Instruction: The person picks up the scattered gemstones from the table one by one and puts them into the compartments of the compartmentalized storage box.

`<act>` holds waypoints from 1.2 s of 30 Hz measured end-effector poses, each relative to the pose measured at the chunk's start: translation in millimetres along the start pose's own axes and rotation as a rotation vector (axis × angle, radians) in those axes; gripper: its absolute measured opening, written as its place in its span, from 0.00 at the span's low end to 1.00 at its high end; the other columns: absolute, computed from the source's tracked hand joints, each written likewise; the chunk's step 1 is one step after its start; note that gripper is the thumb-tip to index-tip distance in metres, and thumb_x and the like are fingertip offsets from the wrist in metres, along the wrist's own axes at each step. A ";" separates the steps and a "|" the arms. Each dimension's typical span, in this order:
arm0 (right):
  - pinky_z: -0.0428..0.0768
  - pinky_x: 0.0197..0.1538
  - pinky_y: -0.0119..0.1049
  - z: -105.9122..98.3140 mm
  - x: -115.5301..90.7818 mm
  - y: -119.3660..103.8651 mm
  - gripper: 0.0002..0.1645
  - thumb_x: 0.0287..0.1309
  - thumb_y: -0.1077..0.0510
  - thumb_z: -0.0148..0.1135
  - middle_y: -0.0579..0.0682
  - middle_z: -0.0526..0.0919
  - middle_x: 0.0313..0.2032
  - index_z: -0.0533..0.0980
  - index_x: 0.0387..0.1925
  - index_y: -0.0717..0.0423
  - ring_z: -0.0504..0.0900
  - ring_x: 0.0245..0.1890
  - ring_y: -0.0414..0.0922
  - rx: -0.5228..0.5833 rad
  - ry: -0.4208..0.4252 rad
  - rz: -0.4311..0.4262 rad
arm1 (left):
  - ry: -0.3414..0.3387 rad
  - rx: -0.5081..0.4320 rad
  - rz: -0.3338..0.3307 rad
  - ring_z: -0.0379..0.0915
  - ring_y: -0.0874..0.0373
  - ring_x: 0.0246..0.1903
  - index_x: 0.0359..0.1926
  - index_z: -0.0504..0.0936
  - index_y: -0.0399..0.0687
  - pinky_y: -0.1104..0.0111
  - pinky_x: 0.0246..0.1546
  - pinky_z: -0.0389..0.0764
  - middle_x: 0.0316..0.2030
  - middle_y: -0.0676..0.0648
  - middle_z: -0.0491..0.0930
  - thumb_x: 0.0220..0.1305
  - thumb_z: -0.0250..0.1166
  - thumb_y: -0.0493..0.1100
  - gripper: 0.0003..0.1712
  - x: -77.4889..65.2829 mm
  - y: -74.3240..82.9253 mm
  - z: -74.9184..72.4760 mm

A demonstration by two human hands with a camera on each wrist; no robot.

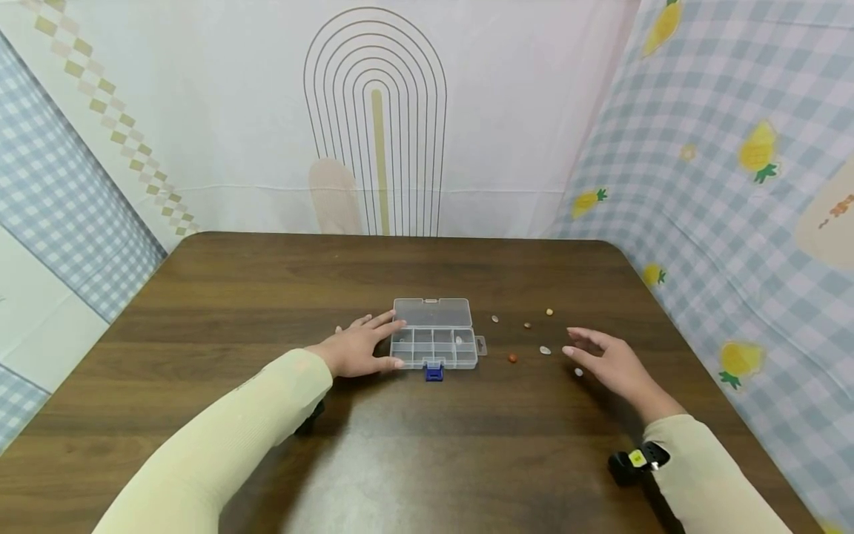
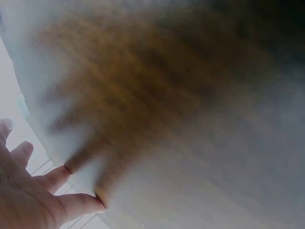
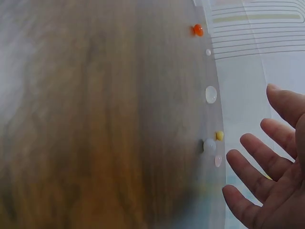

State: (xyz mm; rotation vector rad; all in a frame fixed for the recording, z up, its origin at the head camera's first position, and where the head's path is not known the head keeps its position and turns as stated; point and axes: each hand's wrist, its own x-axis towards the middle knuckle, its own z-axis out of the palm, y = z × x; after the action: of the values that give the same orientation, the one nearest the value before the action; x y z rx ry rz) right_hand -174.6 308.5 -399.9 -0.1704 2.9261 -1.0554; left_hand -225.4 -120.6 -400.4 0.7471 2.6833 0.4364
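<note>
A clear plastic compartment box (image 1: 432, 313) lies on the table with its lid folded back and a blue latch (image 1: 434, 373) at the front. A small whitish stone (image 1: 458, 340) sits in one of its right compartments. My left hand (image 1: 360, 348) rests at the box's left side, fingers spread and fingertips at its edge. To the right, my right hand (image 1: 610, 363) is held with relaxed, parted fingers and nothing in them. Close by its fingertips are a white stone (image 1: 578, 372) and a larger white stone (image 1: 545, 350). An orange-red stone (image 3: 198, 30) shows in the right wrist view.
Between box and right hand lie further small stones: a pale one (image 1: 495, 319), a brownish one (image 1: 527, 325) and a yellow one (image 1: 550, 311). A clear hanging tab (image 1: 481, 345) sticks out from the box's right side. Printed cloth (image 1: 507, 126) hangs behind the brown table (image 1: 280, 274).
</note>
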 end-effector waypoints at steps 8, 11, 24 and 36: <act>0.69 0.58 0.59 -0.8 -4.9 6.2 0.37 0.66 0.44 0.58 0.64 0.73 0.61 0.68 0.65 0.65 0.73 0.59 0.62 -0.025 -0.016 -0.007 | -0.005 -0.003 -0.005 0.38 0.37 0.73 0.76 0.52 0.65 0.27 0.58 0.46 0.76 0.53 0.42 0.62 0.54 0.72 0.46 0.7 0.0 -0.5; 0.71 0.56 0.58 -0.5 -5.9 7.0 0.35 0.65 0.45 0.60 0.65 0.75 0.59 0.69 0.63 0.66 0.74 0.57 0.62 -0.050 -0.012 -0.012 | -0.006 -0.006 -0.004 0.38 0.37 0.73 0.76 0.52 0.65 0.27 0.58 0.46 0.76 0.53 0.42 0.62 0.54 0.72 0.46 0.7 0.2 -0.8; 0.75 0.50 0.55 0.5 -9.3 6.9 0.30 0.60 0.48 0.65 0.63 0.82 0.47 0.76 0.57 0.64 0.79 0.47 0.58 -0.134 -0.035 -0.009 | 0.000 -0.001 -0.004 0.38 0.38 0.73 0.76 0.52 0.66 0.27 0.58 0.46 0.76 0.54 0.42 0.61 0.53 0.74 0.47 1.6 -1.2 0.8; 0.76 0.46 0.51 0.6 -8.5 11.2 0.23 0.56 0.56 0.69 0.60 0.82 0.44 0.79 0.51 0.65 0.79 0.43 0.54 -0.145 -0.042 -0.029 | 0.001 -0.001 0.000 0.38 0.37 0.73 0.76 0.52 0.65 0.27 0.58 0.44 0.76 0.53 0.42 0.62 0.54 0.72 0.46 -0.7 0.7 -0.6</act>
State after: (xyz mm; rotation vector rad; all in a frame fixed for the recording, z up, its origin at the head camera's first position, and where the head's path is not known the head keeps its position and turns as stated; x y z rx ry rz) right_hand -167.3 317.7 -407.6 -0.2350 2.9705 -0.8321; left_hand -224.8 -120.5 -399.4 0.7470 2.6839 0.4387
